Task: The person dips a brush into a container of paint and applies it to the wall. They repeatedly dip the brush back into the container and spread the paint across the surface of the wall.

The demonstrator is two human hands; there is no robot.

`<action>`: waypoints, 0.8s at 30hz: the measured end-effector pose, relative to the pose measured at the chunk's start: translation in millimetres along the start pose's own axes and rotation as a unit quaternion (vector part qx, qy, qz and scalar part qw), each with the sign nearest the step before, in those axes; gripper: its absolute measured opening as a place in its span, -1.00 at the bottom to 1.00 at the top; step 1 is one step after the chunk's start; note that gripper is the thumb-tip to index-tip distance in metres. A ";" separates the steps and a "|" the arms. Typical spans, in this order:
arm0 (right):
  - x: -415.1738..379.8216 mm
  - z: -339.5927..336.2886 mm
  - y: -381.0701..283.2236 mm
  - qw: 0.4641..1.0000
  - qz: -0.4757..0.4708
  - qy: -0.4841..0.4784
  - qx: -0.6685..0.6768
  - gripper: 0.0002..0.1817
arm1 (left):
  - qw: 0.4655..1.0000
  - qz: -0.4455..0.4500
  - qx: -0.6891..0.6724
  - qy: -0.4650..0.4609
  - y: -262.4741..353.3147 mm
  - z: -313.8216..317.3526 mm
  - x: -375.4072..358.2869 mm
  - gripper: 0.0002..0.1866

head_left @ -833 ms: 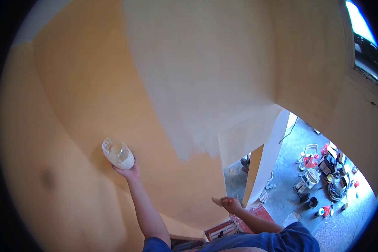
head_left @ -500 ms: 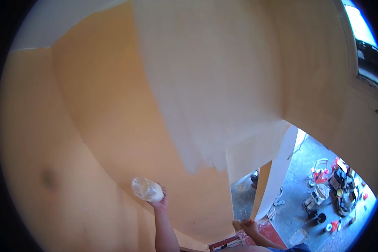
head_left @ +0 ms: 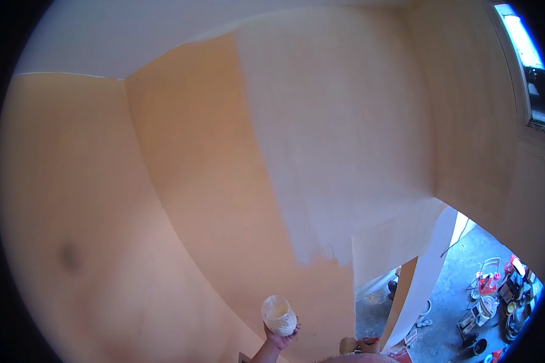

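Observation:
My left hand [head_left: 278, 340] is wrapped round a clear plastic container [head_left: 279, 316], cut open at the top, with a pale cream liquid inside. It is held up in front of the orange part of the wall [head_left: 215, 163]. At the bottom edge, my right hand [head_left: 369, 345] is closed and partly cut off by my body. Beside its fingers shows a tan, blunt-ended object [head_left: 347, 345] that it appears to grip; its kind cannot be made out. A broad whitish coat [head_left: 339, 133] covers the wall to the right of the orange part, with a ragged lower edge.
Far below on the right lies a grey floor [head_left: 448, 290] with a chair [head_left: 489, 266], buckets [head_left: 479, 346] and several other items. A wall opening [head_left: 375, 305] sits at lower centre. A window [head_left: 524, 48] is at upper right, the white ceiling [head_left: 133, 30] above.
My view has tilted up and turned left, so the wall and floor sit lower and further right. The left hand with the container appears lower and further right; less of the right hand shows.

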State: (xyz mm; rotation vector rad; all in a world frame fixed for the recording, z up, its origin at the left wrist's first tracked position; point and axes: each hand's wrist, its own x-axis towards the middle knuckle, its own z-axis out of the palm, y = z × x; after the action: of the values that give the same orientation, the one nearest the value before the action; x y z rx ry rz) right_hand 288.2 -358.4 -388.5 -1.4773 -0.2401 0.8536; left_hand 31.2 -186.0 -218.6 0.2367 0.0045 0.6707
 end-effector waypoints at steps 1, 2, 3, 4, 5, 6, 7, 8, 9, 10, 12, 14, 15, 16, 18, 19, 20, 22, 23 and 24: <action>4.0 3.8 5.8 0.999 -0.028 0.019 -0.034 -0.70 | 1.000 -0.022 0.004 -0.017 -5.3 5.7 0.2 -0.07; 9.2 4.8 11.5 0.999 -0.030 0.016 -0.033 -0.70 | 1.000 -0.019 0.006 -0.019 -7.1 4.4 0.2 -0.07; 14.2 3.4 16.6 0.999 -0.021 -0.023 -0.037 -0.69 | 0.999 -0.036 0.027 0.006 -8.6 1.7 -1.5 -0.07; 18.5 1.7 22.3 0.997 -0.013 -0.059 -0.042 -0.69 | 0.997 -0.054 0.047 0.031 -10.1 0.1 -2.5 -0.06; 18.3 2.6 23.6 0.997 -0.013 -0.060 -0.041 -0.69 | 0.997 -0.046 0.058 0.020 -15.8 10.0 -6.3 -0.08; 15.6 2.0 26.7 0.998 -0.023 -0.025 -0.050 -0.70 | 0.997 -0.046 0.057 0.021 -15.2 11.0 -5.0 -0.08; 8.4 -0.8 33.0 0.998 -0.030 0.009 -0.061 -0.72 | 0.996 -0.052 0.064 0.022 -14.8 8.6 -7.3 -0.08; -6.9 -1.2 20.1 0.998 -0.023 0.010 -0.065 -0.72 | 0.996 -0.058 0.071 0.024 -13.8 6.5 -10.2 -0.08; -27.9 -0.2 -7.8 0.999 0.041 -0.001 0.033 -0.73 | 0.996 -0.058 0.066 0.032 -12.3 7.1 -13.2 -0.08; -41.7 -2.4 -20.6 0.986 0.104 -0.009 0.131 -0.74 | 0.997 -0.054 0.054 0.027 -10.4 9.4 -15.1 -0.08; -35.4 -12.9 -8.6 0.982 0.117 -0.047 0.140 -0.77 | 0.998 -0.051 0.038 0.026 -5.3 8.7 -17.1 -0.08; -36.2 -19.2 -10.2 0.977 0.149 -0.041 0.150 -0.78 | 0.999 -0.027 0.028 -0.009 0.6 7.5 -19.6 -0.07; -40.9 -18.8 -17.6 0.977 0.167 -0.014 0.134 -0.78 | 0.999 -0.037 0.012 -0.015 2.1 9.4 -21.6 -0.06; -43.2 -19.0 -21.2 0.976 0.171 -0.011 0.134 -0.78 | 0.999 -0.040 0.011 -0.011 2.7 9.6 -22.4 -0.06; -46.7 -19.2 -28.0 0.981 0.132 -0.016 0.144 -0.77 | 0.999 -0.038 0.003 -0.027 3.6 9.1 -24.6 -0.04; -46.6 -17.3 -31.6 0.977 0.141 -0.009 0.158 -0.77 | 0.999 -0.039 0.001 -0.024 3.9 6.4 -25.0 -0.04; -41.9 -16.8 -32.8 0.978 0.143 -0.007 0.155 -0.77 | 0.999 -0.035 -0.004 -0.022 3.4 1.8 -24.2 -0.04; -29.2 -12.0 -25.5 0.973 0.141 0.013 0.185 -0.78 | 0.999 -0.033 -0.015 -0.009 2.7 -7.4 -26.3 -0.04; -19.7 -11.2 -18.1 0.970 0.122 0.002 0.210 -0.80 | 1.000 -0.023 -0.007 -0.020 0.4 -9.6 -26.0 -0.07; -18.0 -9.0 -20.4 0.967 0.106 -0.007 0.233 -0.82 | 1.000 -0.014 -0.001 -0.028 -2.2 -10.2 -26.8 -0.09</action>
State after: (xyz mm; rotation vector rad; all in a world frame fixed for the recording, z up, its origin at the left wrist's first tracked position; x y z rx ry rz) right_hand 288.6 -374.0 -364.4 -1.0645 0.1093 1.0114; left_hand 10.7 -202.0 -230.9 0.2539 -0.0467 0.6366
